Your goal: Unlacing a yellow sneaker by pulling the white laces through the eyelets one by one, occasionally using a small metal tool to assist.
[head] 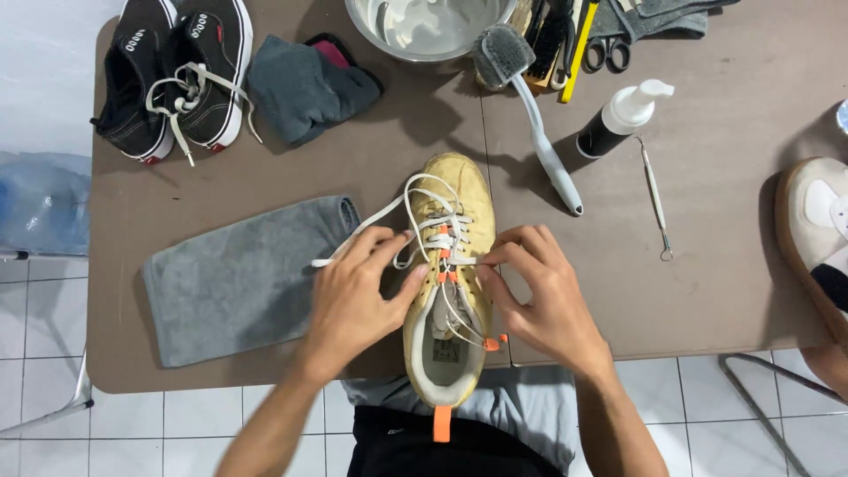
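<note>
A tan sneaker [459, 190] with white laces and orange lace tips lies on the brown table [707, 283], toe pointing away from me. My left hand [353, 291] pinches a white lace [367, 230] at the shoe's left side, and the lace's free end trails over the grey towel. My right hand [543, 291] grips the lace at the eyelets on the right side. An orange heel tab [442, 424] hangs over the table edge.
A folded grey towel [238, 283] lies to the left. At the back: a pair of black sneakers [177, 75], a dark cloth [309, 84], a metal bowl [424, 26], a long-handled brush [530, 115], a pump bottle [623, 115], scissors [607, 53], a thin metal pick [655, 199]. A white shoe [817, 238] sits at the right edge.
</note>
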